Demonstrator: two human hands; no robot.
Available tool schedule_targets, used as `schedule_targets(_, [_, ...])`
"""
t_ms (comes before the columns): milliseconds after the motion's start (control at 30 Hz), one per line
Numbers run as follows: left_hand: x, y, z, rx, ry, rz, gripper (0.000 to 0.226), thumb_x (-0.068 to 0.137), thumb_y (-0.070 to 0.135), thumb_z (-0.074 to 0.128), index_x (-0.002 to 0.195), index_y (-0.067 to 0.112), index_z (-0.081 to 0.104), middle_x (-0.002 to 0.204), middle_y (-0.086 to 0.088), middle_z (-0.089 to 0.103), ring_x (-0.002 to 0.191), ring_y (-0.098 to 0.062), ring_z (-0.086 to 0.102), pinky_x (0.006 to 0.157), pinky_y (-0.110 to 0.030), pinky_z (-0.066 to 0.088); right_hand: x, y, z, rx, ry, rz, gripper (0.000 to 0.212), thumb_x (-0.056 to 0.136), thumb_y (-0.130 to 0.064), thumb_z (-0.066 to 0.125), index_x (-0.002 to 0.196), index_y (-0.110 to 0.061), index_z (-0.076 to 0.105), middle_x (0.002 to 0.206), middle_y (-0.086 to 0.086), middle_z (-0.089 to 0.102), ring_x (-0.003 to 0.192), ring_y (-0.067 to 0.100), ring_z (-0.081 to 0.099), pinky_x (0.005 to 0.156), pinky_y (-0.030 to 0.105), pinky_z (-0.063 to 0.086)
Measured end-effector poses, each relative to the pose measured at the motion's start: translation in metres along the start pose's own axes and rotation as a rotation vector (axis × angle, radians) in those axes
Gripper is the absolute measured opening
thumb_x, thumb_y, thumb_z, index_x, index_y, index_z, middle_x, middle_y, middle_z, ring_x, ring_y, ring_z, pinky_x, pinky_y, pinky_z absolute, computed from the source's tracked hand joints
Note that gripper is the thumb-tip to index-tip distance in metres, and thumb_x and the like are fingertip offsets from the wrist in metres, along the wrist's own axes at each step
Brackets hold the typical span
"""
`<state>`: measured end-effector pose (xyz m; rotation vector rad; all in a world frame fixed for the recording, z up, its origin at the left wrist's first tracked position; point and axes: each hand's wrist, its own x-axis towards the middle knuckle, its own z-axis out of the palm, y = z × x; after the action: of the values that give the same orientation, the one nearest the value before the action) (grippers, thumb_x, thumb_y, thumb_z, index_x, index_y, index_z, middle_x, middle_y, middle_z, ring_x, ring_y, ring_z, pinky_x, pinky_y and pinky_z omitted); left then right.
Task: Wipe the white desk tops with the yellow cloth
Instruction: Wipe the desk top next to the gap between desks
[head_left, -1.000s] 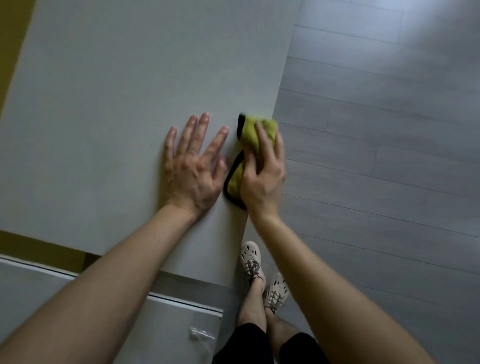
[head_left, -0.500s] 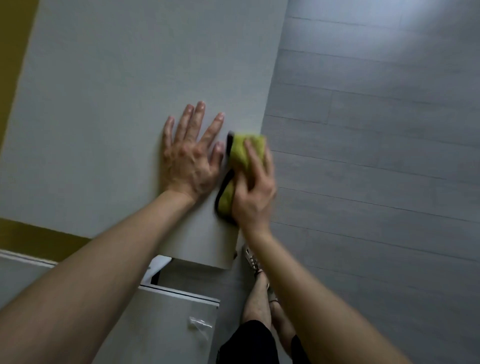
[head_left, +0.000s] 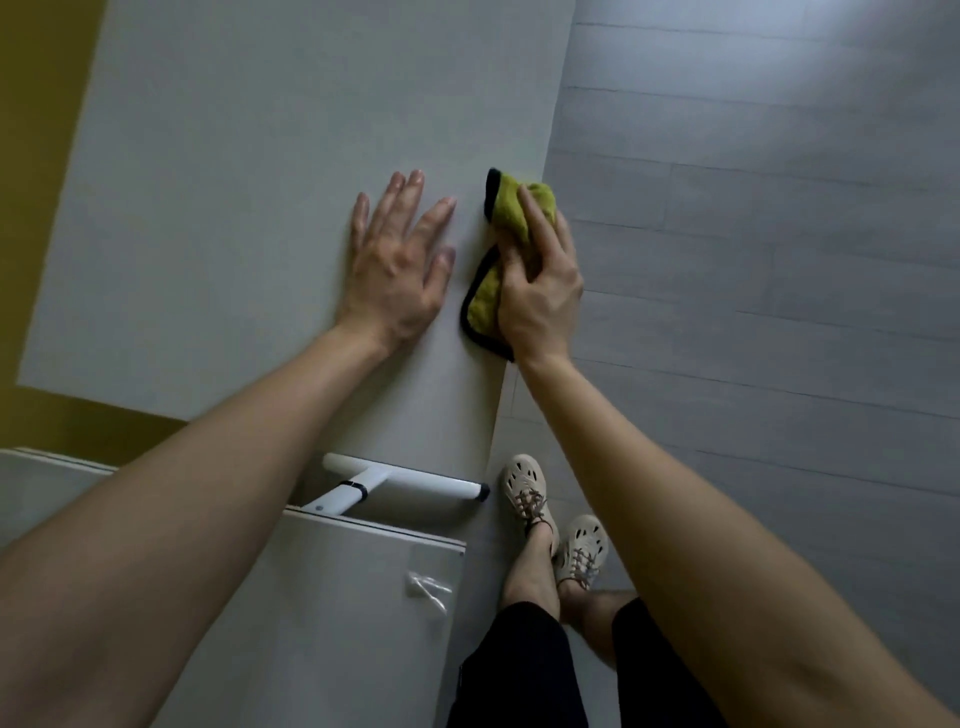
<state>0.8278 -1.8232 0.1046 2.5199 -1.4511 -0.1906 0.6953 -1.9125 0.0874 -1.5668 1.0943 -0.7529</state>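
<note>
L hand (head_left: 397, 270) flat, fingers spread; R hand (head_left: 540, 291) grip curled, index fwd; arms both extended

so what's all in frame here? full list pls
desk top: 1, white, upper left and centre
second desk top: 1, white, lower left, nearer the person
yellow cloth: 1, yellow with black hem, bunched at the first desk top's right edge
desk foot bar: 1, white with black end cap, in the gap between the two tops
clear plastic scrap: 1, transparent, on the second desk top near its right edge
floor: grey planks, right side
olive-yellow surface: 1, far left; wall or floor, cannot tell
shoes: 2, cream, bottom centre on the floor
shorts: 1, black, bottom centre
left hand: 1, flat on the desk top, fingers spread, beside the cloth
right hand: 1, grips the yellow cloth
</note>
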Motion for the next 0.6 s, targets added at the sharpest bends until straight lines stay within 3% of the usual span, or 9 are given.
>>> schedule_targets(133, [-0.05,-0.011,-0.046,0.028,-0.207,-0.04,0.07,0.098,0.053,0.048,0.162,0.024,0.05,0.175,-0.017,0.034,0.163,-0.034,0.031,0.131,-0.054,0.022,-0.144,0.004,-0.024,-0.018,-0.133,0.051,0.061,0.098,-0.006,0.072,0.151,-0.035,0.063,0.175,-0.003,0.035,0.155,0.01,0.042,0.122,0.018,0.034])
schedule_targets(200, [-0.095,-0.018,-0.062,0.124,-0.279,-0.058,0.076,0.096,0.059,0.058,0.166,0.034,0.042,0.178,-0.014,0.028,0.164,-0.035,0.027,0.131,-0.056,0.024,-0.166,0.005,-0.037,0.0,-0.195,0.055,0.061,0.098,-0.007,0.075,0.149,-0.038,0.065,0.175,-0.006,0.035,0.153,0.01,0.045,0.122,0.019,0.036])
schedule_targets(333, [-0.144,-0.022,-0.066,0.176,-0.493,-0.139,0.12,0.08,0.08,0.074,0.17,0.055,-0.001,0.183,0.004,-0.014,0.17,-0.028,-0.004,0.13,-0.066,0.02,-0.096,0.001,-0.028,-0.074,-0.178,0.099,0.059,0.094,-0.009,0.076,0.145,-0.038,0.068,0.17,0.002,0.044,0.143,0.001,0.047,0.114,0.007,0.035])
schedule_targets(433, [-0.143,-0.021,-0.06,0.204,-0.499,-0.152,0.125,0.077,0.088,0.068,0.167,0.057,-0.013,0.182,0.005,-0.019,0.17,-0.029,-0.008,0.131,-0.066,0.02,-0.032,-0.008,-0.015,-0.133,-0.093,0.099,0.056,0.096,-0.012,0.076,0.146,-0.036,0.067,0.169,0.004,0.046,0.149,0.016,0.048,0.109,-0.006,0.022])
schedule_targets(500, [-0.141,-0.021,-0.058,0.221,-0.497,-0.17,0.125,0.077,0.088,0.067,0.167,0.056,-0.014,0.182,0.004,-0.018,0.17,-0.029,-0.007,0.131,-0.066,0.02,-0.031,-0.012,-0.013,-0.142,-0.1,0.13,0.056,0.097,-0.014,0.076,0.148,-0.036,0.066,0.168,0.002,0.047,0.152,0.018,0.047,0.112,-0.004,0.021])
schedule_targets(600, [-0.141,-0.017,-0.053,0.226,-0.5,-0.179,0.129,0.077,0.085,0.071,0.168,0.054,-0.015,0.182,0.002,-0.018,0.17,-0.031,-0.007,0.131,-0.068,0.021,-0.097,-0.011,-0.035,-0.149,-0.246,0.174,0.059,0.097,-0.017,0.077,0.149,-0.043,0.063,0.163,-0.003,0.052,0.149,0.014,0.05,0.123,0.016,0.035])
